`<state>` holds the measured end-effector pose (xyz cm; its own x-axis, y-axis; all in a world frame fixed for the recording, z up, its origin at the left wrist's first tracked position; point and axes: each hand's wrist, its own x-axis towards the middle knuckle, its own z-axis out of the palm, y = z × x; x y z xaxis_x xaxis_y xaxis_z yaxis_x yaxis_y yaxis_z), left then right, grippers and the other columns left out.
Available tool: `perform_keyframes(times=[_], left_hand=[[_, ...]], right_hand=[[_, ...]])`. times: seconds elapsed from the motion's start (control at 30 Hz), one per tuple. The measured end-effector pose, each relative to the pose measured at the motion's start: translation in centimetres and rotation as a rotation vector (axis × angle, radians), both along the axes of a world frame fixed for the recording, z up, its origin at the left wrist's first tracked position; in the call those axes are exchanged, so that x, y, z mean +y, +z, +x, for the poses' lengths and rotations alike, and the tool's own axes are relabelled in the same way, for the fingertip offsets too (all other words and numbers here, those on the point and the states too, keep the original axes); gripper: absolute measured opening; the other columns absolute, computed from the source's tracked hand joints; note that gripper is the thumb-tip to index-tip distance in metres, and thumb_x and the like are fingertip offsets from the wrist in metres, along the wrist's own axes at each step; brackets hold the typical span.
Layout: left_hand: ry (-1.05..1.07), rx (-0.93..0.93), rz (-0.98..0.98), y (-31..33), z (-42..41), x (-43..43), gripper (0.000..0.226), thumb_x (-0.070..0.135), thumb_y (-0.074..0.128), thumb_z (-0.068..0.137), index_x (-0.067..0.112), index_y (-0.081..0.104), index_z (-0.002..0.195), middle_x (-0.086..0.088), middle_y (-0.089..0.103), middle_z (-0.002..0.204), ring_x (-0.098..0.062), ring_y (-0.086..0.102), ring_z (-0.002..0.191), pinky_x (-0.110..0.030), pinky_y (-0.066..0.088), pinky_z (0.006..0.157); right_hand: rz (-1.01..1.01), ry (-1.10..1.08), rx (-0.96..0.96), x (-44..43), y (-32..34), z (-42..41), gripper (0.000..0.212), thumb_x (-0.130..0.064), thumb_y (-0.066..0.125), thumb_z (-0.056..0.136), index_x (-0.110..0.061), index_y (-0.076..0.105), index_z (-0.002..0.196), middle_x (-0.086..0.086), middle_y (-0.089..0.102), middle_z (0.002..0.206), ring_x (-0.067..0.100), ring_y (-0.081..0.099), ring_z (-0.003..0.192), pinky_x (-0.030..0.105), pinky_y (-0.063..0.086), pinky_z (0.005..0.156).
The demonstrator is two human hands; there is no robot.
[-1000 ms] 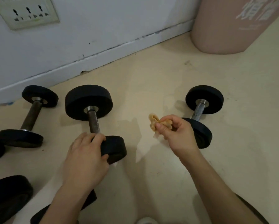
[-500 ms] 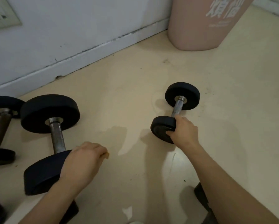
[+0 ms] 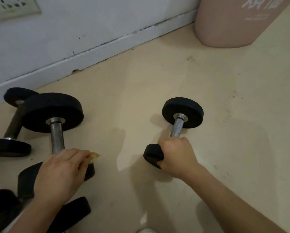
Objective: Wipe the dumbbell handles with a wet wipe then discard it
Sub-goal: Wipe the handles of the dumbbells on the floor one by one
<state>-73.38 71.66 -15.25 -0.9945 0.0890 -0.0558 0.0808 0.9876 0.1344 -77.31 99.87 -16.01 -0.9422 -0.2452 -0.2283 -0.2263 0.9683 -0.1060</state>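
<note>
now, right hand [image 3: 176, 153] clenched round small dumbbell [image 3: 182, 113] handle, this side of pink bin [image 3: 224, 31]; left hand [image 3: 61, 172] seemingly pinching wet wipe [image 3: 94, 156] at fingertips, over large dumbbell [image 3: 52, 111], far left of bin.

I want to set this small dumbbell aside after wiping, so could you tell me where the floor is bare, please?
Bare floor lies between the large dumbbell and the small dumbbell, and widely right of it up to the pink bin. The left edge is crowded with more dumbbells.

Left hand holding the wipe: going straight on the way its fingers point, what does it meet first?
Bare floor, then likely the near weight of the small dumbbell which the right hand grips; depth is unclear.
</note>
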Motion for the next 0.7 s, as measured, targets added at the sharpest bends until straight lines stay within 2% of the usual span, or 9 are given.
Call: perform_keyframes(times=[0.1, 0.17, 0.27, 0.3, 0.37, 0.43, 0.47, 0.57, 0.7], left_hand=[[0.123, 0.020, 0.176, 0.5, -0.5, -0.2, 0.012, 0.025, 0.069, 0.082, 0.028, 0.069, 0.094, 0.010, 0.065, 0.085, -0.008, 0.054, 0.073, -0.028, 0.042, 0.058], [0.249, 0.008, 0.406, 0.8, -0.9, 0.6, 0.009, 0.024, 0.069, 0.084, 0.027, 0.072, 0.092, 0.014, 0.064, 0.085, -0.004, 0.056, 0.075, -0.024, 0.045, 0.062], [0.357, -0.076, 0.882, 1.3, -1.1, 3.1, 0.010, 0.021, 0.071, 0.081, 0.026, 0.076, 0.088, 0.011, 0.067, 0.089, -0.003, 0.061, 0.082, -0.011, 0.047, 0.070], [0.381, -0.132, 1.026, 1.4, -1.1, 4.3, 0.010, 0.020, 0.072, 0.080, 0.026, 0.076, 0.087, 0.007, 0.069, 0.090, -0.004, 0.062, 0.081, -0.012, 0.048, 0.071], [0.407, -0.275, 1.218, 1.2, -1.0, 6.8, 0.014, 0.016, 0.072, 0.081, 0.025, 0.077, 0.090, 0.002, 0.072, 0.089, -0.006, 0.066, 0.079, -0.016, 0.050, 0.069], [0.390, -0.384, 1.279, 0.7, -1.0, 9.1, 0.021, 0.009, 0.073, 0.080, 0.024, 0.075, 0.094, 0.002, 0.074, 0.085, -0.009, 0.069, 0.079, -0.016, 0.052, 0.068], [0.389, -0.398, 1.282, 0.5, -1.1, 10.0, 0.025, 0.004, 0.073, 0.079, 0.023, 0.074, 0.094, 0.001, 0.074, 0.083, -0.011, 0.070, 0.078, -0.017, 0.052, 0.067], [0.401, -0.374, 1.311, 0.1, -1.8, 11.0, 0.034, -0.006, 0.072, 0.076, 0.023, 0.071, 0.094, -0.003, 0.073, 0.087, -0.015, 0.070, 0.078, -0.023, 0.054, 0.068], [0.418, -0.354, 1.199, -0.2, -2.8, 10.5, 0.030, -0.004, 0.071, 0.074, 0.022, 0.071, 0.088, -0.003, 0.071, 0.086, -0.012, 0.066, 0.073, -0.027, 0.052, 0.070]], right_hand=[[-0.096, 0.041, -0.037, -4.5, -0.5, 3.0, 0.013, -0.022, 0.060, 0.079, -0.019, 0.050, 0.087, 0.002, 0.058, 0.088, 0.024, 0.055, 0.081, 0.039, 0.038, 0.084], [-0.136, 0.015, -0.052, -7.0, -0.7, 3.9, 0.011, -0.021, 0.058, 0.078, -0.018, 0.053, 0.086, 0.002, 0.059, 0.088, 0.024, 0.056, 0.084, 0.042, 0.037, 0.087], [-0.182, -0.044, -0.106, -7.6, -1.6, 4.2, 0.027, -0.044, 0.059, 0.078, -0.020, 0.059, 0.092, -0.001, 0.058, 0.088, 0.021, 0.056, 0.084, 0.040, 0.042, 0.086], [-0.272, -0.080, -0.167, -7.0, -1.7, 4.1, 0.037, -0.054, 0.059, 0.076, -0.024, 0.060, 0.097, -0.004, 0.059, 0.090, 0.018, 0.056, 0.085, 0.039, 0.044, 0.084], [-0.729, -0.297, -0.367, -4.9, -0.5, 4.2, 0.049, -0.062, 0.061, 0.075, -0.034, 0.056, 0.116, -0.010, 0.061, 0.103, 0.008, 0.059, 0.094, 0.034, 0.049, 0.087], [-1.205, -0.535, -0.525, -3.3, 0.4, 4.4, 0.058, -0.054, 0.065, 0.077, -0.040, 0.048, 0.131, -0.010, 0.063, 0.113, 0.004, 0.060, 0.105, 0.026, 0.049, 0.092], [-1.289, -0.559, -0.489, -2.9, 0.6, 4.5, 0.054, -0.044, 0.067, 0.079, -0.037, 0.051, 0.130, -0.008, 0.067, 0.109, 0.004, 0.062, 0.102, 0.023, 0.051, 0.088], [-1.386, -0.739, -0.295, -2.8, 0.1, 4.8, 0.020, -0.010, 0.066, 0.085, -0.019, 0.071, 0.102, 0.003, 0.073, 0.084, 0.007, 0.065, 0.070, 0.019, 0.051, 0.066], [-1.515, -1.026, -0.330, -2.3, -1.6, 4.8, 0.013, -0.004, 0.061, 0.087, -0.008, 0.073, 0.093, 0.009, 0.068, 0.073, 0.016, 0.055, 0.061, 0.028, 0.048, 0.062]])
